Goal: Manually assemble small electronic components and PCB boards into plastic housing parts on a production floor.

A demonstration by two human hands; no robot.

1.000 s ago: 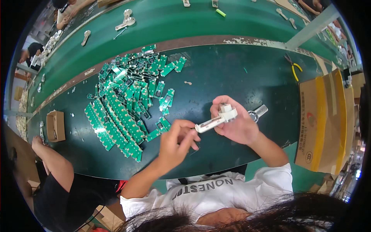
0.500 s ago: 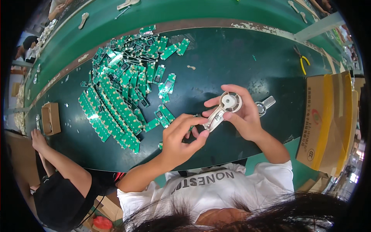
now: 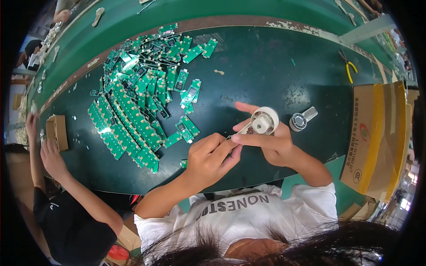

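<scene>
In front of my chest, my right hand (image 3: 277, 144) is closed around a white plastic shell (image 3: 267, 119), shaped like a small hand-held fan with a round ring head and a short handle. The head tilts up and its handle points left, mostly hidden by my fingers. My left hand (image 3: 208, 157) is closed, its fingertips pinching at the handle's end; a small dark bit shows there, too covered to name. Right of my right hand, a similar round-headed part (image 3: 303, 119) with a handle lies on the table. Green circuit boards (image 3: 133, 104) form a large heap to the left.
Yellow-handled pliers (image 3: 350, 71) lie at the far right. A cardboard box (image 3: 372, 142) stands at the right edge, and a small open carton (image 3: 57, 133) at the left. A co-worker's arms (image 3: 66, 177) reach in there. Beyond the table (image 3: 248, 53) runs a green belt (image 3: 213, 11).
My right hand has tilted the shell, so its head faces differently and its handle is more hidden. My left hand stays at the handle's end. The co-worker's arms have reached farther forward.
</scene>
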